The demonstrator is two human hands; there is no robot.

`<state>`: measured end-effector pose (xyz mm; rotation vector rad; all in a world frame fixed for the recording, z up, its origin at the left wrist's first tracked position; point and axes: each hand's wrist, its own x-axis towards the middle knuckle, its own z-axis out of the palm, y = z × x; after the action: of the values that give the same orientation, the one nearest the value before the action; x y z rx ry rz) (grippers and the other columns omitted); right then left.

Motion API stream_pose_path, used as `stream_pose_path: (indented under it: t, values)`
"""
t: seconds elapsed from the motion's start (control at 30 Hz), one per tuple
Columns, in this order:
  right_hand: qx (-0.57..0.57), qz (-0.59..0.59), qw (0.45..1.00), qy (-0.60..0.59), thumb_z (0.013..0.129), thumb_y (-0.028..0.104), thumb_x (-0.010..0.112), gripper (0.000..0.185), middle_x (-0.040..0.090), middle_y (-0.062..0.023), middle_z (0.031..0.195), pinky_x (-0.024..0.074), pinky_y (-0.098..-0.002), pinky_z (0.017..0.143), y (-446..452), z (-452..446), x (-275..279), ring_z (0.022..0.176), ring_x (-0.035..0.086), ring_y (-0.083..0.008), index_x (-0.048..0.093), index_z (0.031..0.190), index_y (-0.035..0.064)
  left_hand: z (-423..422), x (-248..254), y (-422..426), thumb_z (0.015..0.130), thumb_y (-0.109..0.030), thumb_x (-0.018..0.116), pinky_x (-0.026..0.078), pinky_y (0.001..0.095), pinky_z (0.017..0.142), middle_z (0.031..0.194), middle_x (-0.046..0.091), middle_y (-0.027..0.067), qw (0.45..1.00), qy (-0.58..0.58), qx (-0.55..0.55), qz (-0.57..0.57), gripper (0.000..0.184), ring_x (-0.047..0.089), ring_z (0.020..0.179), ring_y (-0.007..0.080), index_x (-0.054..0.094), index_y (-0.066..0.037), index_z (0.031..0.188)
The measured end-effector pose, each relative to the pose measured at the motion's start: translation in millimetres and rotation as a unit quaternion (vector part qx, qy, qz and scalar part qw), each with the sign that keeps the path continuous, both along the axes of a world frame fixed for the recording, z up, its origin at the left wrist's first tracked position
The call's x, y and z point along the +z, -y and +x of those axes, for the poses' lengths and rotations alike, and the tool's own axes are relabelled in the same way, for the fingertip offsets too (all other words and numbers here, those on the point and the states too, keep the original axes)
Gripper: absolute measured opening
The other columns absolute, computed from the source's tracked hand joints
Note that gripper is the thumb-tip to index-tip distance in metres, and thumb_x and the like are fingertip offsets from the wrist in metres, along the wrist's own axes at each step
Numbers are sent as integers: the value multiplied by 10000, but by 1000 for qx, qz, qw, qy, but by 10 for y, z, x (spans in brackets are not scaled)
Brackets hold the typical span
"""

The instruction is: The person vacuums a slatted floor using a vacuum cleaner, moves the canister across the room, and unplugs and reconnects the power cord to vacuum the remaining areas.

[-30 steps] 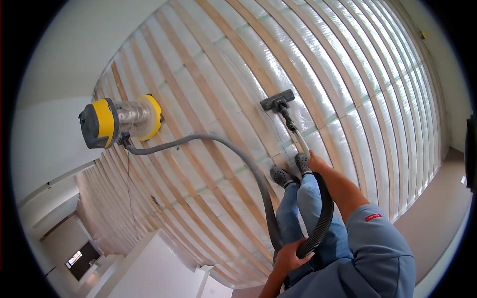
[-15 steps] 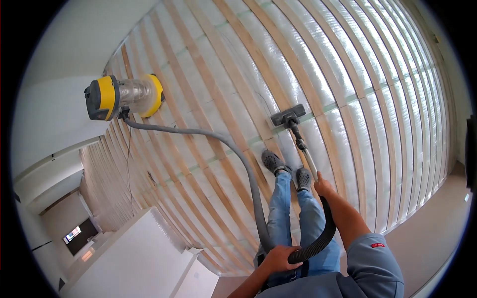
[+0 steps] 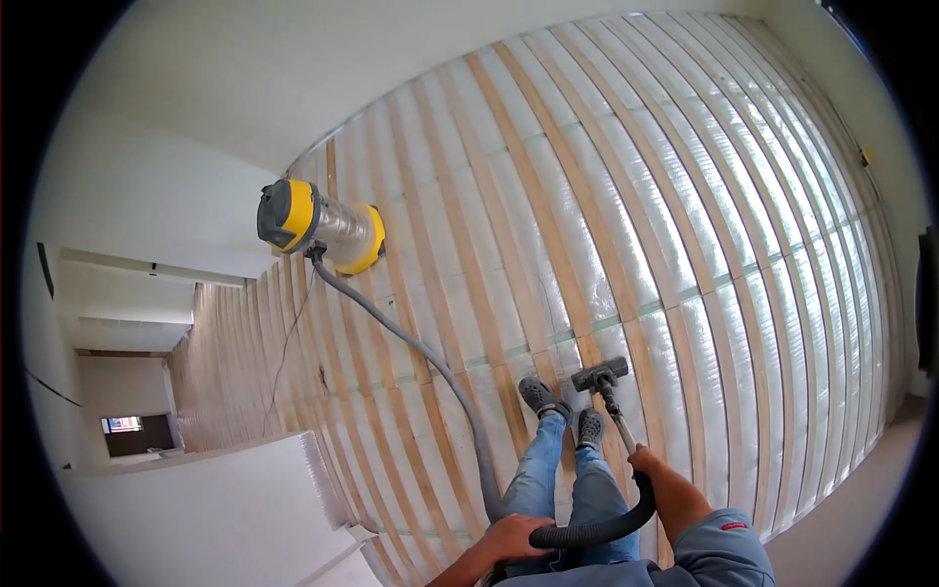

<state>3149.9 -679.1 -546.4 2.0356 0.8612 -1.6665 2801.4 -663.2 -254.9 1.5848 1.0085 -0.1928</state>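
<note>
Clock positions are taken from the middle of my view. At half past four, my right hand (image 3: 646, 460) is closed around the upper end of a slim, pale metallic tube (image 3: 624, 431), where a black ribbed hose section (image 3: 597, 533) meets it. Between five and six o'clock, my left hand (image 3: 512, 538) wraps the other end of that ribbed section, which sags in a curve across the front of my light-blue jeans (image 3: 538, 472).

The tube runs down to a wide, dark floor nozzle (image 3: 600, 374) at four o'clock, lying on the floor just beyond my feet, which are in grey perforated clogs (image 3: 590, 428). From beside my left hand, a smooth-looking grey hose (image 3: 445, 372) arcs over the floor to a yellow and dark-grey vacuum cleaner (image 3: 337, 230) with a shiny, see-through-looking drum, standing at ten o'clock. A thin dark cord (image 3: 284, 357) trails below it.

Light-brown wooden strips (image 3: 562, 264) run in rows over the floor, with silvery, glossy sheeting (image 3: 699, 328) between them, brightest toward three o'clock. A white, smooth low partition (image 3: 210, 514) stands between seven and eight, and off-white walls (image 3: 196, 147) rise beyond the vacuum cleaner.
</note>
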Motion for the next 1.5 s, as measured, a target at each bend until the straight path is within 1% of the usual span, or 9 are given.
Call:
stream_pose_path:
  t: [0.1,0.2,0.23,0.4,0.67,0.97,1.17,1.27,1.5]
  values:
    - [358,92,923,-108,874,342,616,315,713,-170,1001,543,-441,874,253,391,-599,986,682,-350,715,1061,109,-196,272,-75,725,-479,781,492,416,916,1123,689,146,997,-40,35,51,650,651,1028,324,638,-154,1270]
    - [-132,-54,983,-113,857,292,657,266,701,-82,839,547,-411,758,262,585,-429,829,693,-203,725,888,37,-282,652,-242,726,-432,804,497,397,911,1130,691,148,991,-26,113,70,641,661,1038,320,633,-143,1272]
    - [95,14,994,-45,839,279,657,219,702,-64,839,529,-395,731,53,541,-126,762,671,-171,738,889,82,-306,700,-270,726,-432,804,497,397,911,1130,691,148,989,-19,121,80,641,661,1038,320,633,-143,1272]
    - [-124,-51,987,-87,873,277,661,274,679,-99,812,520,-435,658,-1,656,664,715,656,-210,718,998,39,-507,984,-614,732,-417,787,507,414,866,1085,694,130,986,20,146,81,577,660,1007,333,625,-159,1222]
    - [-152,73,984,-64,890,258,637,265,675,-104,810,516,-431,649,-1117,125,1526,707,651,-209,711,1025,43,-1293,653,-1968,720,-498,766,509,431,846,1071,695,170,979,61,134,139,713,665,982,358,567,-107,1282]
    - [-67,368,908,-187,909,238,610,257,670,-110,808,510,-426,639,-2385,-565,1929,699,645,-208,702,1054,46,-2367,823,-3967,697,-402,767,495,453,824,1007,699,147,987,81,46,130,540,657,957,363,628,-163,1161]
    - [175,361,915,-38,916,236,578,277,651,-128,792,479,-345,587,-4017,-1010,1777,663,611,-187,673,1043,8,-2636,1177,-4900,677,-442,764,504,472,778,932,713,135,984,51,80,151,501,675,888,363,648,-172,1082]
    - [-230,211,945,-93,890,293,591,264,563,-74,677,420,-342,548,-5046,-1501,2108,590,525,-168,629,833,38,-2750,1305,-5317,681,-481,763,500,483,770,901,707,140,979,22,140,149,506,672,877,361,649,-158,1053]
    - [-218,168,941,-197,860,255,617,224,503,-106,649,522,-410,519,-7680,-1780,1918,540,571,-279,525,853,51,-2660,1645,-6224,694,-492,758,503,464,753,879,704,120,937,-37,301,175,501,677,850,332,655,-157,1052]
